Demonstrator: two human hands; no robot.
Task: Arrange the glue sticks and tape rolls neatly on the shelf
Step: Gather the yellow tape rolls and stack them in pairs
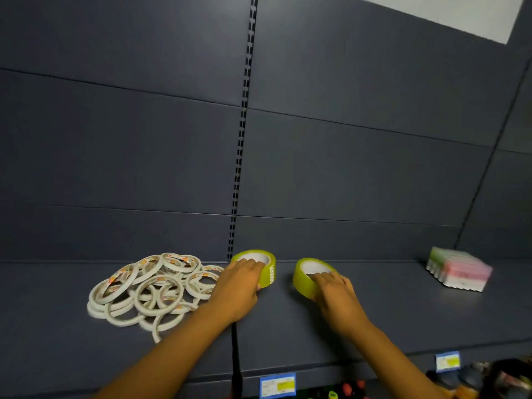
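Left hand (240,286) gripping wide yellow-green tape roll (266,264) lying flat at centre of dark grey metal shelf (388,306), fingers curling over rim. Right hand (334,289) holding second yellow-green tape roll (302,279) just right of centre, fingers reaching into core. Heap of thin white tape rings (149,289) sitting lower left. Pink-and-green wrapped pack (457,272) resting at right edge.

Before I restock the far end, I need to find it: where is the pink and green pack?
In the head view, the pink and green pack sits on the shelf at far right against the back panel, apart from the right hand and its green tape roll.
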